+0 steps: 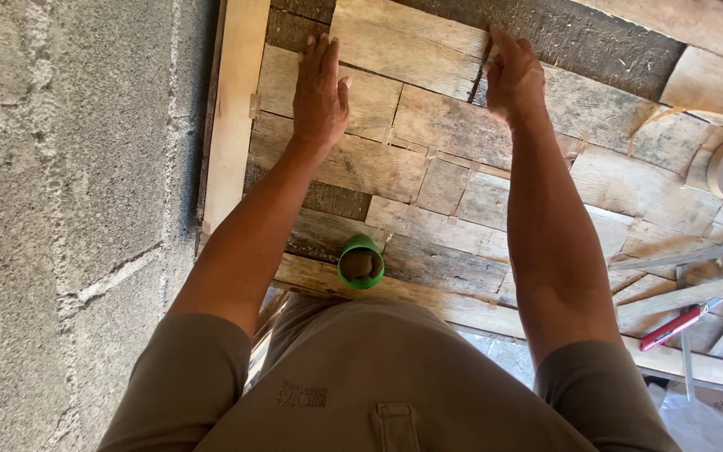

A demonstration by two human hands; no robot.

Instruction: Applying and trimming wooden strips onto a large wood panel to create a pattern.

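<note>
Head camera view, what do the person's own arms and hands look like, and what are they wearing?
Both arms are bare from the short sleeves down. The left hand and right hand wear no gloves, rings, watch or bands that show. The olive-brown shirt has short sleeves, a small dark printed mark on the chest and a stitched tab below it.

Rough grey block wall (60,209) on the left, mortar joints showing. Pale timber frame post (232,117) beside it. Weathered patchwork plank surface (445,192) spread right and far, sunlit in patches.
</note>
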